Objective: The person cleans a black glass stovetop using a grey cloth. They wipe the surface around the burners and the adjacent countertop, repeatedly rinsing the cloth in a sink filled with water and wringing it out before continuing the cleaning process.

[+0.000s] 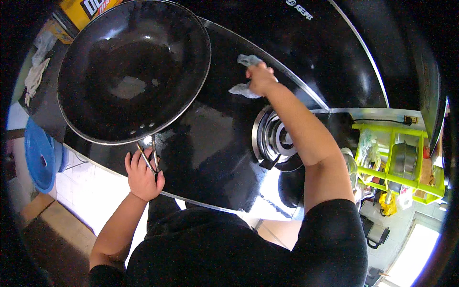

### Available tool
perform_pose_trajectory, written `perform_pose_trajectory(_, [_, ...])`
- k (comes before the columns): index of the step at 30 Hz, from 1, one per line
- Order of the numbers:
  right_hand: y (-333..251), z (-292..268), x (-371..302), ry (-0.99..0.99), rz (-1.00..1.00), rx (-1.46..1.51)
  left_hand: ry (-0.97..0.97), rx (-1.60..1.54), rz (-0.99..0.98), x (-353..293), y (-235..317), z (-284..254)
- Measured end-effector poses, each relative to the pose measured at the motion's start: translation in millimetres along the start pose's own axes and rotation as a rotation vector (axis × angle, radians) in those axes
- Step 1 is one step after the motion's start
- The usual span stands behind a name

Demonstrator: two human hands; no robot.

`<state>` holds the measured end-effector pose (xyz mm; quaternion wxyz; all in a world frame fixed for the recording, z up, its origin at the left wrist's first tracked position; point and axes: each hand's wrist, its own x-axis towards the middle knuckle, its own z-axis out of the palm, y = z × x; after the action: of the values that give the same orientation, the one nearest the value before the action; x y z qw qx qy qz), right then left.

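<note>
A large black wok [136,112] with a thin pale rim fills the upper left, over the black glass stovetop [201,162]. My left hand [145,177] is at the wok's looped metal handle [155,150], thumb on one side and fingers on the other, gripping it. Reaching far across the stovetop, my right hand [262,79] is closed on a crumpled grey cloth [246,91], whose ends stick out on both sides of the fist. The cloth lies against the glass, close to the back edge. Below my right forearm sits a round gas burner [275,136] with a metal ring, partly hidden by the arm.
A lime-green rack [392,179] with a metal pot and packages stands at the right. Behind the stovetop rises a glossy black panel [306,52]. At the far left are a blue plastic basin [39,155], a crumpled rag [36,79] and a yellow box [79,16].
</note>
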<state>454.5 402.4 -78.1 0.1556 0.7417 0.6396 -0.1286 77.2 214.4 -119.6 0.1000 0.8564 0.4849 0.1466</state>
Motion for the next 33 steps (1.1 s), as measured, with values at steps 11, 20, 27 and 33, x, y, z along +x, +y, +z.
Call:
perform_pose_trajectory(11, [-53,67,-228,-0.419,-0.759,0.112,0.043,-0.026,0.007,-6,-3,8])
perform_pose_trajectory(20, [22,-59,-81,0.387,-0.595,0.147,0.061,-0.001,0.033,-4,-1,7])
perform_pose_trajectory(27, [132,-7,16,-0.321,-0.473,0.163,0.032,0.031,0.046,2,2,7])
perform_pose_trajectory(33, [287,17,-51,-0.466,0.103,0.253,0.001,0.026,0.026,-5,-2,10])
